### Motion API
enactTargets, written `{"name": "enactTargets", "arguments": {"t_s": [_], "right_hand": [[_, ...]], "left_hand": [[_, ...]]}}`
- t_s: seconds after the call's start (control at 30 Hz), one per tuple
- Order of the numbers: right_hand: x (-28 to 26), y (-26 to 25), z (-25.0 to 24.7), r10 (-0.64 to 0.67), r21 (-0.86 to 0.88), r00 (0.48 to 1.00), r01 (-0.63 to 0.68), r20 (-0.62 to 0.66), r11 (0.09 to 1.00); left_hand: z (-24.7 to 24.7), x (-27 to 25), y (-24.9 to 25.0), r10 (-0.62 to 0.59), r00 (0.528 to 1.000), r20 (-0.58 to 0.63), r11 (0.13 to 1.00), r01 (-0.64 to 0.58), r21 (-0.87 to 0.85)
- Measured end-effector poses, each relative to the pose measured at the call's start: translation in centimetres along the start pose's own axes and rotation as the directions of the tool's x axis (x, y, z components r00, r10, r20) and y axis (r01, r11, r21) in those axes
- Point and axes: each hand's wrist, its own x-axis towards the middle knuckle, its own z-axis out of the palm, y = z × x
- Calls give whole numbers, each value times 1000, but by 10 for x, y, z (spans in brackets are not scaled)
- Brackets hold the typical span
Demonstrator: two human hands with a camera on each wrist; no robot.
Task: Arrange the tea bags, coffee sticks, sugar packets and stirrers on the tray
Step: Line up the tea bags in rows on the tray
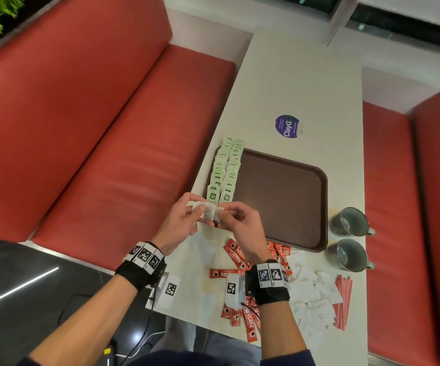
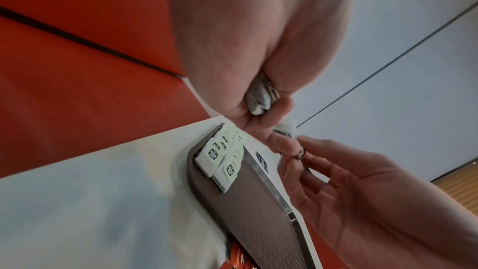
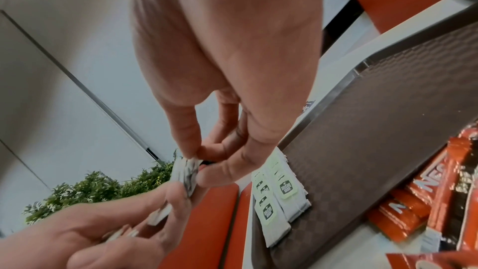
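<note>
While both hands work over the near left corner of the tray, this is how things stand.

Left hand: my left hand (image 1: 180, 219) is curled round a small bunch of white tea bags (image 1: 205, 211), held above the table edge.
Right hand: my right hand (image 1: 236, 225) pinches one bag at the end of that bunch between thumb and fingertips (image 3: 192, 151), as if peeling it off.
Done: two overlapping rows of green-tagged tea bags (image 1: 225, 170) run along the left side of the brown tray (image 1: 287, 196), just beyond my hands.
Left to do: the bags I hold; the red coffee sticks (image 1: 236, 256), white sugar packets (image 1: 311, 294) and red stirrers (image 1: 342, 302) all lie on the table near my right wrist, none on the tray.
Progress: I judge it early; only the tea is nearly placed.
Beside: two grey cups (image 1: 348, 220) stand right of the tray.
</note>
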Motion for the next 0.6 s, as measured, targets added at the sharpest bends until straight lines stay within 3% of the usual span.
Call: {"name": "enactTargets", "arguments": {"t_s": [0.17,0.33,0.47,0.6], "right_hand": [[1,9,1,76,245,995,-88,61,965],[1,5,-2,175,465,966,-245,188,851],[4,10,-5,262,470,948,-316,179,824],[8,21,-9,276,404,947,-320,165,857]], "left_hand": [[0,6,-1,49,997,-51,999,-49,-2],[-3,9,2,60,997,-53,998,-61,-2],[-9,14,0,84,996,43,992,-87,90],[-12,16,1,107,994,18,977,-109,183]]}}
